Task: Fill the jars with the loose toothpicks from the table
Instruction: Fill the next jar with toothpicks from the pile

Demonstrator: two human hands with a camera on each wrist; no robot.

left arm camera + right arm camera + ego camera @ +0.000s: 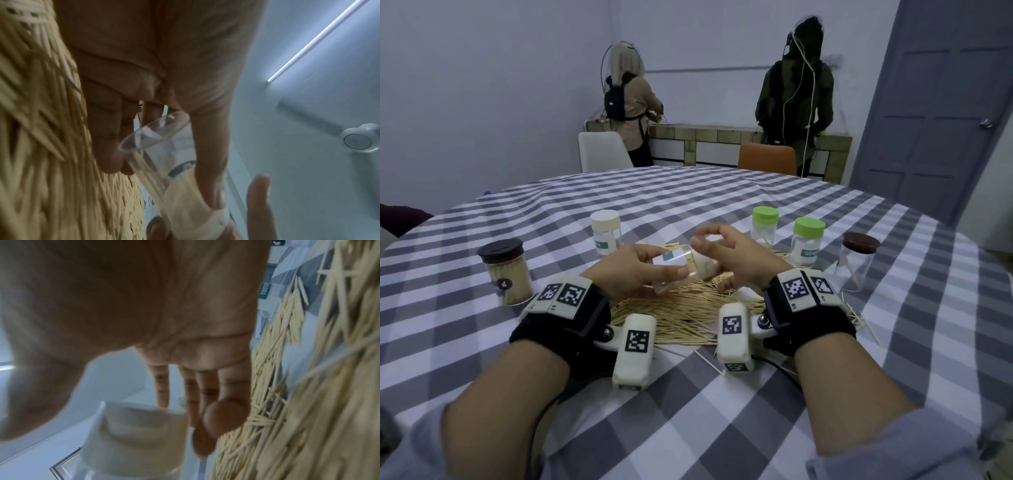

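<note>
Above toothpick pile at table centre: left hand grips clear jar, tilted on side, cream cap pointing 2 o'clock. Right hand at cap, fingers curved around it; contact unclear. Capped jars: brown-lidded full jar at 9 o'clock, white-lidded jar at 11, two green-lidded jars at 1.

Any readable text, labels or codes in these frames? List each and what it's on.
"TOOTH", rest cut off: teal label on the nearer green-lid jar.
Teal labels on the white-lid jar and the held jar: unreadable.
Emblem on the dark-lid jar: too small.
Wrist markers: square codes, no words.
</note>
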